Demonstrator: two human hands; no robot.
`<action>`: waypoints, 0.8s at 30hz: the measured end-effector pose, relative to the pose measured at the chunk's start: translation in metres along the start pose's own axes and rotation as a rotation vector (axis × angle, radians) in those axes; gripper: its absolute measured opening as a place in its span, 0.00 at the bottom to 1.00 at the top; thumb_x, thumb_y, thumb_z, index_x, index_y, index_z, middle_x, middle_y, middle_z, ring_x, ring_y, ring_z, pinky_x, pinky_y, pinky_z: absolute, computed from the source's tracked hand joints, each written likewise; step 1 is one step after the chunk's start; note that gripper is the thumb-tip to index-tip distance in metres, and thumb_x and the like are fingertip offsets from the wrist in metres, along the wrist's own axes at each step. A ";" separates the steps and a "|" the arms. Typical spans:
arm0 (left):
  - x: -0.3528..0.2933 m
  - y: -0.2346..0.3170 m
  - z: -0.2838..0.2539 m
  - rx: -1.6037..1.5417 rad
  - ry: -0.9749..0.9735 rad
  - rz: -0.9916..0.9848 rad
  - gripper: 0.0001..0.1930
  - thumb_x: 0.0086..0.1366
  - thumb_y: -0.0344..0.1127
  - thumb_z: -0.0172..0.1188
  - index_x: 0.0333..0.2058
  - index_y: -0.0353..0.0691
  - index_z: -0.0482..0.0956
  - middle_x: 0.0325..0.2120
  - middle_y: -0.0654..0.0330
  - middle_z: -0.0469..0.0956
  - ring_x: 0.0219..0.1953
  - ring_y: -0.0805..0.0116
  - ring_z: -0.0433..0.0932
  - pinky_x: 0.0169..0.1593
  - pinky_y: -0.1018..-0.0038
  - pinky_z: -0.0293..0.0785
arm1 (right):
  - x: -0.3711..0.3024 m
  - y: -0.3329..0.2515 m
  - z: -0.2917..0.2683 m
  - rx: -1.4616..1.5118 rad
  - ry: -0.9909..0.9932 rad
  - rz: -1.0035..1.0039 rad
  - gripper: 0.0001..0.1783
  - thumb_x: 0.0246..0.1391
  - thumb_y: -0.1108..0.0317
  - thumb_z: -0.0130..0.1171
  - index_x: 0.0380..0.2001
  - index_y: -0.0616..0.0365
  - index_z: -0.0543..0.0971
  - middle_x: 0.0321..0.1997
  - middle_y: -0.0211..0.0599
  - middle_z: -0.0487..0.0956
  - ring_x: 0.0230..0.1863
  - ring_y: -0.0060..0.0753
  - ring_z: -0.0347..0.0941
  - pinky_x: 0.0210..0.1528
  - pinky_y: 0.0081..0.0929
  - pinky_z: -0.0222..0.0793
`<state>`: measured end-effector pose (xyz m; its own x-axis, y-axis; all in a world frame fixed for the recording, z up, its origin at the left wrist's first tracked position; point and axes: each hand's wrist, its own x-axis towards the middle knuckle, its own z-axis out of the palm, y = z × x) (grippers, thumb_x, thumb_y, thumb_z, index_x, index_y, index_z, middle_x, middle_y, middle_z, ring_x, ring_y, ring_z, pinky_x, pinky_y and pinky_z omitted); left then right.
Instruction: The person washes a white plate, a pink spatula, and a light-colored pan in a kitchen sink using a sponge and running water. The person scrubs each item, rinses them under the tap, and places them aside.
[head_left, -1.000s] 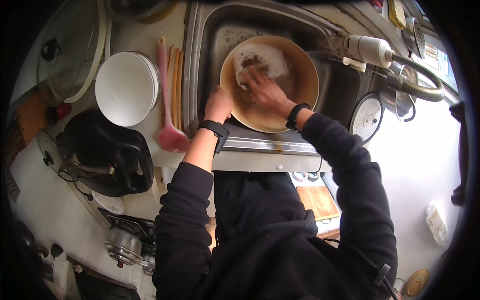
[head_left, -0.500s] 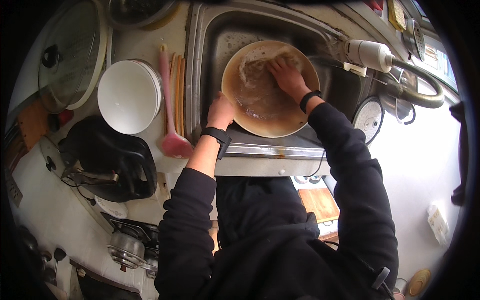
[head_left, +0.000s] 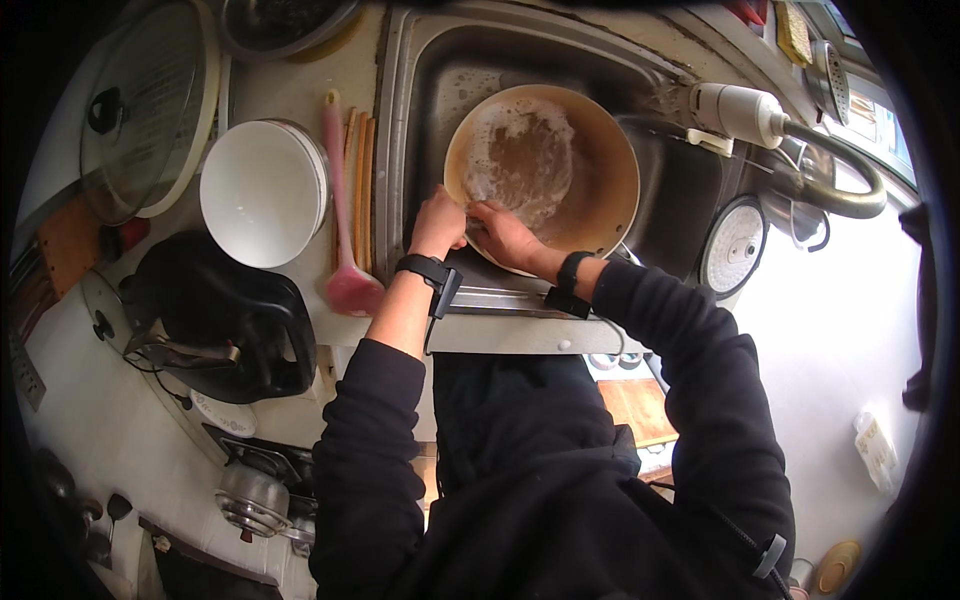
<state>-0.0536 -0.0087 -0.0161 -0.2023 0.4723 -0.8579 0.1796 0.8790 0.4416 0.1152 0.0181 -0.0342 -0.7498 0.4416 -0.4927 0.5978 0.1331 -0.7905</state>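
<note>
The sink (head_left: pixel 670 190) is metal with a soft sheen; the pan (head_left: pixel 607 190) looks smooth, wet with bubbly foam (head_left: pixel 495 128). The bowl (head_left: pixel 258 195) is smooth and glossy, the sticks (head_left: pixel 368 185) wooden, the lid (head_left: pixel 150 120) clear glass, the sleeve (head_left: pixel 670 315) matt cloth.

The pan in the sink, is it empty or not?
Not empty: the pan has white suds spread over its left part. How full it is, I can't tell.

Left hand (head_left: pixel 437 222): fingertips hidden from me at the tan round pan's (head_left: pixel 605 165) rim | right hand (head_left: pixel 503 235): I can't tell its grip | white foamy suds (head_left: pixel 482 140) veil the pan's floor | grey round bowl (head_left: pixel 262 48): cut off by my top edge
</note>
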 end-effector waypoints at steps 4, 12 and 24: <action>0.001 -0.006 -0.006 -0.009 -0.024 -0.003 0.17 0.67 0.28 0.38 0.47 0.23 0.69 0.27 0.38 0.81 0.20 0.52 0.83 0.21 0.64 0.80 | -0.041 0.036 -0.032 -0.321 -0.487 -0.010 0.27 0.58 0.68 0.54 0.62 0.52 0.72 0.73 0.51 0.61 0.67 0.58 0.65 0.69 0.43 0.61; -0.003 -0.003 -0.001 0.034 0.020 -0.034 0.16 0.68 0.27 0.37 0.49 0.24 0.65 0.28 0.38 0.82 0.20 0.54 0.83 0.21 0.64 0.79 | -0.057 0.068 -0.122 -1.078 -0.498 0.021 0.16 0.58 0.67 0.53 0.49 0.52 0.79 0.52 0.40 0.72 0.51 0.47 0.75 0.53 0.46 0.74; 0.004 -0.009 0.005 0.072 0.000 -0.082 0.15 0.65 0.24 0.46 0.49 0.25 0.62 0.26 0.40 0.82 0.22 0.54 0.84 0.23 0.65 0.81 | 0.106 0.034 -0.052 -0.547 0.273 -0.062 0.18 0.55 0.75 0.51 0.49 0.54 0.75 0.58 0.55 0.70 0.54 0.61 0.71 0.55 0.48 0.71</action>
<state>-0.0512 -0.0146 -0.0248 -0.2195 0.3993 -0.8902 0.2314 0.9077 0.3500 0.0707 0.1158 -0.0946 -0.7314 0.6201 -0.2837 0.6686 0.5700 -0.4776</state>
